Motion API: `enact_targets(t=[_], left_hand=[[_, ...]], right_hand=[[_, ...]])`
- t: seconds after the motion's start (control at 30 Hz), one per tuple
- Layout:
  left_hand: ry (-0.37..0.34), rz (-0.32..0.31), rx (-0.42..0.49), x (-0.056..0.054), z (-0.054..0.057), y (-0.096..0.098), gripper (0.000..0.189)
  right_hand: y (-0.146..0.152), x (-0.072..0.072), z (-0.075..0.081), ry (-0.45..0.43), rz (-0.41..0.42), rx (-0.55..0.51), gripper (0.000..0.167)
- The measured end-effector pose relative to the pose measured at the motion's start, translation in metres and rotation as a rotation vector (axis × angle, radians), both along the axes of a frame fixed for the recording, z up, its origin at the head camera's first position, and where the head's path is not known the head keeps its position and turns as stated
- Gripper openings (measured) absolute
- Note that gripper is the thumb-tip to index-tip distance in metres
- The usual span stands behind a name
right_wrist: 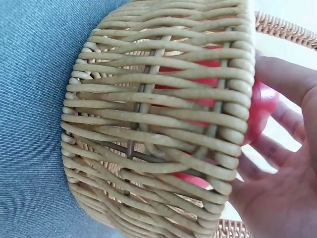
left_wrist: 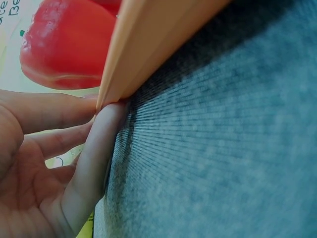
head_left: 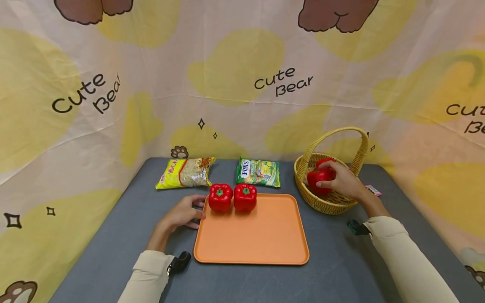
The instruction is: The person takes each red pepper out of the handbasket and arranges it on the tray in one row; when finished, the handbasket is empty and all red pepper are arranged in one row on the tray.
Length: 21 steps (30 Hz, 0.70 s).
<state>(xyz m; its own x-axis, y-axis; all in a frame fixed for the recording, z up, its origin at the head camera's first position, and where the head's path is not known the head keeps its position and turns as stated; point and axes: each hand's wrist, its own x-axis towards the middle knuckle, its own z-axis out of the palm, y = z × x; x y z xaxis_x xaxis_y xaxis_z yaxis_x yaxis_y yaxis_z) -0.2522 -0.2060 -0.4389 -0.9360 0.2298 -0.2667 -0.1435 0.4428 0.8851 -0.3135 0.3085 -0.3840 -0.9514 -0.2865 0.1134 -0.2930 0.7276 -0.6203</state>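
At the orange tray's [head_left: 251, 240] left edge is my left hand [head_left: 185, 212]. In the left wrist view its thumb [left_wrist: 96, 153] and a finger pinch the tray's rim. Two red bell peppers [head_left: 220, 198] [head_left: 245, 198] stand side by side along the tray's far left, stems up. My right hand [head_left: 342, 181] reaches into the wicker basket [head_left: 322, 206] and grips a red bell pepper [head_left: 318, 179]. Another red bell pepper [head_left: 325, 161] shows behind it, partly hidden. Through the basket's weave [right_wrist: 158, 99] in the right wrist view, red shows.
A yellow food bag [head_left: 185, 172] lies at the back left, and a green FOX'S candy bag [head_left: 258, 172] lies behind the tray. The basket's tall handle [head_left: 337, 130] arches above it. A small pink packet [head_left: 373, 190] lies right of the basket. Printed cloth hangs behind the grey table.
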Motion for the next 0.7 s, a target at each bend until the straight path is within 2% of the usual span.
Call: enact_targets(t=[0.23,0.43,0.7], left_hand=[[0.006,0.011,0.002,0.003,0.003,0.001,0.069],[-0.007,0.021,0.009,0.001,0.0,0.001,0.068],[-0.008,0.028,-0.004,0.0,0.0,0.001,0.068]], right_hand=[[0.002,0.013,0.006,0.019,-0.036,0.021,0.076],[0.003,0.026,0.009,0.034,-0.055,0.059,0.081],[0.006,0.049,0.016,0.072,-0.081,-0.018,0.081]])
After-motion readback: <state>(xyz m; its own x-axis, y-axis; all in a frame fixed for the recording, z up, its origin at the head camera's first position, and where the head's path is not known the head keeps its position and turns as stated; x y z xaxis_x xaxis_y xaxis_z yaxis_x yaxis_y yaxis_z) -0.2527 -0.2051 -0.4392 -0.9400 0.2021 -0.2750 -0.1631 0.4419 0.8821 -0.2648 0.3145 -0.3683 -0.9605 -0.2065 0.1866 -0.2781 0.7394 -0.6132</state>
